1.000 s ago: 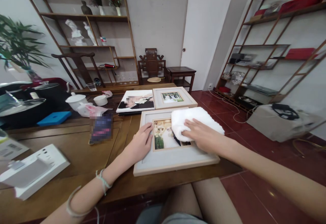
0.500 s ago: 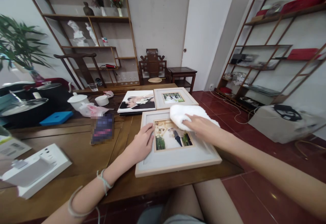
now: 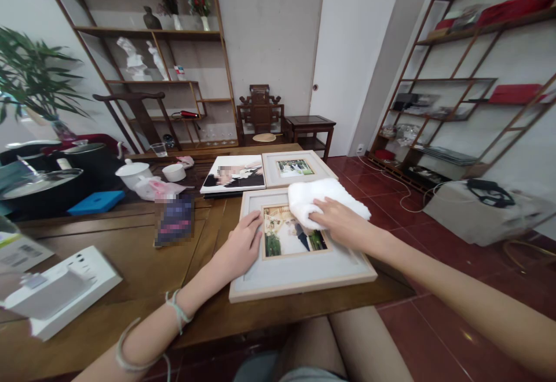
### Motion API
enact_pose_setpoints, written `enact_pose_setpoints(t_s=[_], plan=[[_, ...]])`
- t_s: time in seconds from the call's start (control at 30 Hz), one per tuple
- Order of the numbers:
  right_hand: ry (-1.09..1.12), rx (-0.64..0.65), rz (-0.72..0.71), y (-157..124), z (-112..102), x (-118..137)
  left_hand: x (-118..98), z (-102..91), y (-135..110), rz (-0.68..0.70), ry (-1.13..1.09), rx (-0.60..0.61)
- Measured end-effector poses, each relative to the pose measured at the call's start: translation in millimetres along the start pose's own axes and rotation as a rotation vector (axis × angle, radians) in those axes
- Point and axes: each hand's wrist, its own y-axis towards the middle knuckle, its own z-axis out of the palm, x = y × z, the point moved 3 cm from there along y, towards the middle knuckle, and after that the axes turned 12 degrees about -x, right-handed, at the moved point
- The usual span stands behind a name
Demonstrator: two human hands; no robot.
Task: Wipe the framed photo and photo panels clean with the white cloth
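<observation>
A light-wood picture frame (image 3: 299, 292) lies flat at the table's near edge, a wedding photo (image 3: 289, 243) set in its pale mat. My left hand (image 3: 244, 246) grips the left side of this frame, fingers curled over the border. In my right hand (image 3: 341, 220) is a folded white towel (image 3: 330, 194), pressed on the frame's upper right part and hiding that corner and some of the photo. Just behind are a second framed photo (image 3: 321, 168) and a white-edged photo panel (image 3: 234, 173), side by side.
On the left of the wooden table (image 3: 143, 272) stand a white box with an adapter (image 3: 73, 295), a blue box (image 3: 96, 202), a white teapot (image 3: 132, 172), a white bowl (image 3: 174, 172) and a black pan (image 3: 43, 188). A carved chair (image 3: 259, 110) stands beyond.
My right hand and the towel have shifted slightly left on the frame, and the towel covers a little more of the photo. My left hand stays on the frame's left side.
</observation>
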Motion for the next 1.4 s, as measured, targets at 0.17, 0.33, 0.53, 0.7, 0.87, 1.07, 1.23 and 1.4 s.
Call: enact_pose_setpoints(t_s=[0.17, 0.33, 0.53, 0.7, 0.87, 1.07, 1.23, 1.4], plan=[[0.143, 0.179, 0.036, -32, -42, 41, 2, 1.4, 0, -0.002, -0.009, -0.008], [0.195, 0.256, 0.123, -45, -51, 57, 2, 0.7, 0, 0.017, -0.007, -0.001], [0.077, 0.08, 0.149, -18, -19, 25, 2, -1.0, -1, 0.014, -0.006, 0.013], [0.029, 0.034, 0.178, 18, 1, -5, 3, -0.7, 0, 0.008, -0.04, 0.002], [0.031, 0.048, 0.138, 18, 3, -3, 3, 1.3, -1, 0.0, -0.021, -0.002], [0.166, 0.179, 0.113, -26, -34, 35, 3, 1.2, 0, -0.003, -0.013, 0.002], [0.281, 0.306, 0.161, -46, -63, 62, 2, 0.2, 0, 0.017, 0.014, 0.041], [0.192, 0.202, 0.254, -36, -43, 48, 1, -1.5, 1, 0.008, 0.018, 0.067]])
